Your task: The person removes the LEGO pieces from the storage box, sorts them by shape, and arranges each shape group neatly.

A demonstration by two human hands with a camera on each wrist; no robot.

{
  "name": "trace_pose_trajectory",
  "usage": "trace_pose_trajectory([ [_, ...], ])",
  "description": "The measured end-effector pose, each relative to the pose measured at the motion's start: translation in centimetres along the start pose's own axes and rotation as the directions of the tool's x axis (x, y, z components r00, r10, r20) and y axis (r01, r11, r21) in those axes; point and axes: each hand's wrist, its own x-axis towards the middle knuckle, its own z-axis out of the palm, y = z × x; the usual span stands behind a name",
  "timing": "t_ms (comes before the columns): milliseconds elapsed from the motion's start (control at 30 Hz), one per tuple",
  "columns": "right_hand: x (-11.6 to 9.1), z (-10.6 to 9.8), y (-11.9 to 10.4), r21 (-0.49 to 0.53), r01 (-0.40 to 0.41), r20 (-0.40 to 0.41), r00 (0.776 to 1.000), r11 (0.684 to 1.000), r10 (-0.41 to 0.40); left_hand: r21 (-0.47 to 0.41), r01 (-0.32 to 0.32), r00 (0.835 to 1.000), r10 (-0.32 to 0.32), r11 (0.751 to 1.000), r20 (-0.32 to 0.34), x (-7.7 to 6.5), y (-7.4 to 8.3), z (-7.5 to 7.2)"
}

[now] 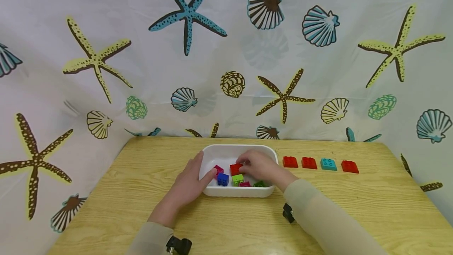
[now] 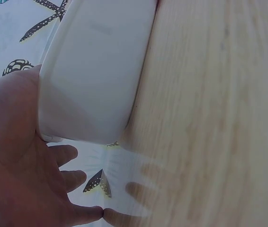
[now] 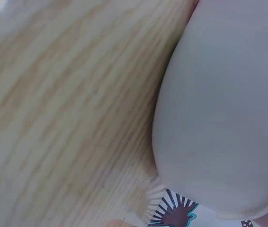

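A white plastic bin sits on the table with toy building bricks inside. At its left end my left hand holds the rim, thumb over the inside and fingers along the outer wall. The left wrist view shows that hand against the bin's end. My right hand reaches into the bin, its thumb and curled fingers pinching a red brick. Around it lie a blue brick, a lime green brick, pink bricks and a dark green brick.
Right of the bin, a row on the wooden table holds red bricks and a turquoise brick. A white curtain with starfish and shell prints hangs behind the table and along its sides.
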Motion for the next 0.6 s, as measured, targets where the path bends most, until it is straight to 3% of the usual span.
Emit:
trace_pose_trajectory([
  [233, 0.06, -0.03, -0.03, 0.022, -0.024, -0.018, 1.0, 0.999, 0.025, 0.001, -0.001, 1.0, 0.001, 1.0, -0.001, -0.01, 0.06, -0.08],
  [600, 0.13, 0.06, -0.22, -0.039, -0.012, -0.007, 1.0, 0.999, 0.011, -0.012, -0.003, 1.0, 0.003, 1.0, -0.005, 0.05, -0.03, 0.03],
])
